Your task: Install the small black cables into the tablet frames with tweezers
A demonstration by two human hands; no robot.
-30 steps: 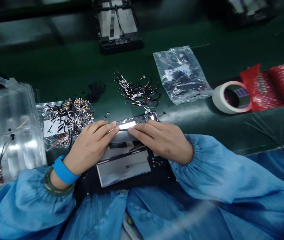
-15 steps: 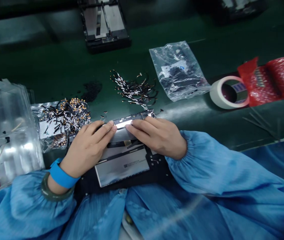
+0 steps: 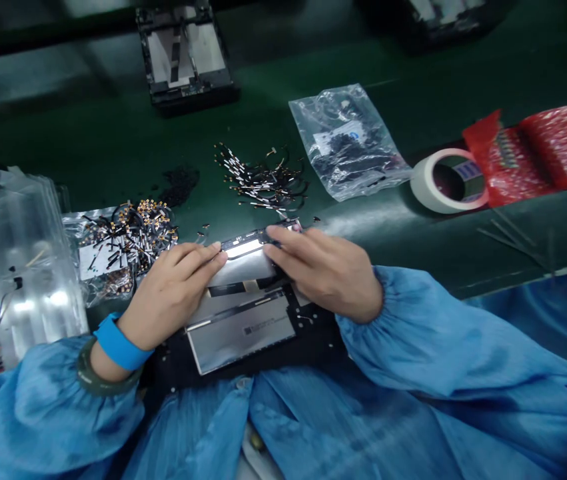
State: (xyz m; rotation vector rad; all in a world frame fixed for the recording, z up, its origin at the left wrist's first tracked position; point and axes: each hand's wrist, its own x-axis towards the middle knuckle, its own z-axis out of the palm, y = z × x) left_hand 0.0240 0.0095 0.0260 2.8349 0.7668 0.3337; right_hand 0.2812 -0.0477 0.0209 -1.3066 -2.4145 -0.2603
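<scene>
An opened flat device, tablet-like [image 3: 250, 267], lies in front of me, with silvery panels and a narrow dark circuit board [image 3: 243, 239] along its far edge. My left hand [image 3: 176, 277] is closed at the board's left end, thumb and fingertips pressed to its edge. From the right, my right hand [image 3: 323, 267] reaches over the board with bent fingers; fingertips touch the bright strip and the board's far side. Whether a tiny part sits between those fingertips is hidden. Nearer my body, a silver panel with a printed label [image 3: 243, 333] rests on a black mat.
Beyond the board lies a bundle of short black cables [image 3: 263, 177]. Another cable pile [image 3: 143, 230] is at left, beside clear plastic trays [image 3: 23, 253]. A zip bag [image 3: 348, 143], a white tape roll [image 3: 448, 180] and red bubble wrap [image 3: 563, 150] lie right. Another opened device [image 3: 188, 57] stands behind.
My right hand has shifted slightly right, and its index finger has moved up onto the board's far side. The left hand stays at the board's left end. The whole view has shifted a little.
</scene>
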